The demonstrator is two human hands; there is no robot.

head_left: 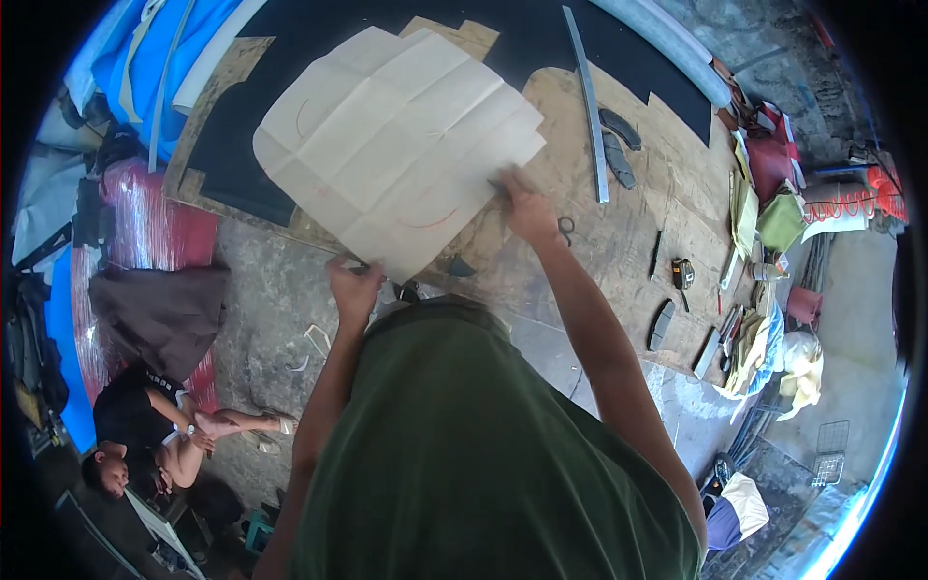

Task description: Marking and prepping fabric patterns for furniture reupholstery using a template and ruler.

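A large creased off-white paper pattern (387,135), with cut corners and reddish curved marks, spreads over the table before me. My left hand (356,290) is closed in a pinch at its near left edge. On its right edge my right hand (527,205) pinches too, and a small dark bit shows by the fingertips. Dark cloth (237,159) lies partly covered under the paper. Beside the near edge of the paper is a small dark scrap (459,266). Scissors (565,229) rest just right of my right hand.
A metal ruler (587,106), dark curved pads (619,159), a tape measure (682,274) and a black pen-like tool (656,253) lie on the brown worktable (619,261). Folded cloths line its right end. At lower left a person (145,425) sits near a plastic-wrapped red stack (159,217).
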